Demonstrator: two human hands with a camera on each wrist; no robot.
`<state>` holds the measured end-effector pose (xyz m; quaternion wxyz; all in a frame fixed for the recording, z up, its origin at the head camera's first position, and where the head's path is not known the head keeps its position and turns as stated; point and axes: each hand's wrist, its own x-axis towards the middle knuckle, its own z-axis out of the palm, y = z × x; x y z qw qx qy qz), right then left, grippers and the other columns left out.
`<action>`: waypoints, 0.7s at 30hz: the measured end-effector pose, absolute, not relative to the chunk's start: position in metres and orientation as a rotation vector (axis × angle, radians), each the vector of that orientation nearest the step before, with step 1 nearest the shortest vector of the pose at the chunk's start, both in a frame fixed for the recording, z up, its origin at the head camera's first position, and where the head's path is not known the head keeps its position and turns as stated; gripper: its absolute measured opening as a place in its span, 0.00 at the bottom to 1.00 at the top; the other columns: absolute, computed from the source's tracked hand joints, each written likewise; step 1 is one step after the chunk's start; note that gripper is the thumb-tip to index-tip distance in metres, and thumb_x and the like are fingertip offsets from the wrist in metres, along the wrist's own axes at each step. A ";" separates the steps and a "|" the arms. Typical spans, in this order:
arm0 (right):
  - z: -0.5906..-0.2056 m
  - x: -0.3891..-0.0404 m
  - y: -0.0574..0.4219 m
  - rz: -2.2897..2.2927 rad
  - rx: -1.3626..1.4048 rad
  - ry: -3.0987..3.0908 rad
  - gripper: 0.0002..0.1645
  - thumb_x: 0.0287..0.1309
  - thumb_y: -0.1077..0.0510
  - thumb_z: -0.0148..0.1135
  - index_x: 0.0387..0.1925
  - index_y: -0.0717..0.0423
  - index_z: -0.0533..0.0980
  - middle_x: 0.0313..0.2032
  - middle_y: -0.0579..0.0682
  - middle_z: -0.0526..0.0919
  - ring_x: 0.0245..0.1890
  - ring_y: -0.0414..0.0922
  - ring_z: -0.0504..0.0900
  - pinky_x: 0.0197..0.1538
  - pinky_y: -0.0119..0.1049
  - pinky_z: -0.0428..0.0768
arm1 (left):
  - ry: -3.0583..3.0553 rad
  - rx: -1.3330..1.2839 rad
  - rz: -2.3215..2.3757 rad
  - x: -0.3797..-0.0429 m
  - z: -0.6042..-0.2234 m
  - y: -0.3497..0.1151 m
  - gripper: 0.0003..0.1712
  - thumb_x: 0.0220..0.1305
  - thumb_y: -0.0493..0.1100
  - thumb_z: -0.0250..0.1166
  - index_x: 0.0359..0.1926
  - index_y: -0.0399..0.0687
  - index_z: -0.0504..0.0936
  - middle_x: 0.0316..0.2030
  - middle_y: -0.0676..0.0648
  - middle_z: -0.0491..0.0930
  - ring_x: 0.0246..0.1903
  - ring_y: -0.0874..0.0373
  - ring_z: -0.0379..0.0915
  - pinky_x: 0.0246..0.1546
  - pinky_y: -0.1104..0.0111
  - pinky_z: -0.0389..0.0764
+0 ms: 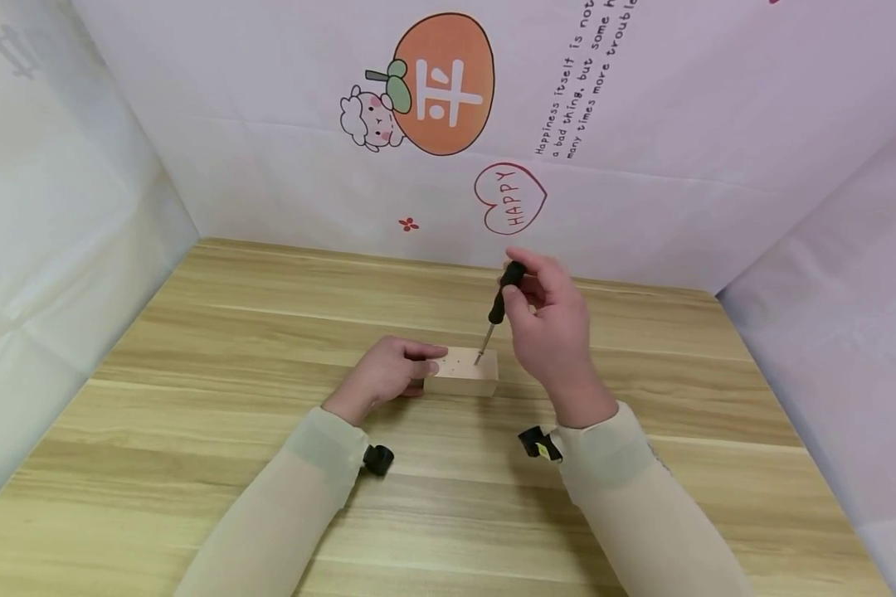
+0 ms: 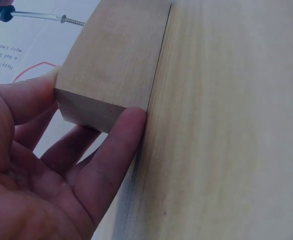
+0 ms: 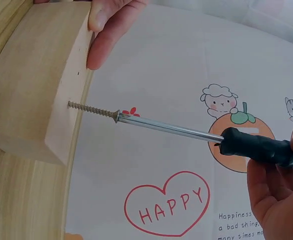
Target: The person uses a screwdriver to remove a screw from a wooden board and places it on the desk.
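A pale wooden block [image 1: 459, 386] lies on the table with several small dark holes in its top face. My left hand [image 1: 385, 373] holds its left end; in the left wrist view the fingers and thumb press against that end's edges. A long threaded screw [image 3: 92, 109] stands tilted with its point in the top face, most of its thread exposed. The tip of a black-handled screwdriver [image 3: 171, 129] sits at the screw's head, shaft in line with it. High over the block's right side, my right hand [image 1: 556, 327] grips the screwdriver's handle.
The wood-grain table [image 1: 448, 514] runs back to a white printed cloth [image 1: 306, 191] hanging behind the block. White cloth also hangs at the left and right sides. Small black wrist cameras [image 1: 378, 459] protrude from both sleeves near the tabletop.
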<state>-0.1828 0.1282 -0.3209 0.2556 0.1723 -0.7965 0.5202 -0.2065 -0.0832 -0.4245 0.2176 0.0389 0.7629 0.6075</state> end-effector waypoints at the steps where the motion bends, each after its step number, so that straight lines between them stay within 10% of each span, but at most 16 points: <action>1: -0.321 -0.182 0.128 1.426 0.463 -2.161 0.22 0.64 0.73 0.56 0.57 0.56 0.79 0.48 0.49 0.80 0.43 0.43 0.83 0.47 0.35 0.81 | 2.114 0.109 1.681 -0.206 -0.425 -0.083 0.15 0.69 0.40 0.66 0.54 0.58 0.87 0.58 0.55 0.78 0.57 0.53 0.72 0.43 0.63 0.84; 9: -0.320 -0.181 0.125 1.387 0.487 -2.196 0.22 0.60 0.70 0.67 0.56 0.57 0.80 0.45 0.52 0.75 0.43 0.44 0.81 0.46 0.35 0.82 | 2.117 0.106 1.683 -0.207 -0.425 -0.083 0.15 0.69 0.40 0.66 0.54 0.58 0.87 0.57 0.55 0.78 0.56 0.53 0.73 0.43 0.62 0.84; 21: -0.322 -0.180 0.125 1.404 0.493 -2.181 0.24 0.66 0.72 0.57 0.61 0.54 0.77 0.47 0.50 0.79 0.43 0.43 0.85 0.43 0.31 0.81 | 2.114 0.109 1.689 -0.206 -0.425 -0.083 0.15 0.69 0.40 0.66 0.55 0.57 0.87 0.58 0.54 0.78 0.57 0.53 0.73 0.43 0.62 0.84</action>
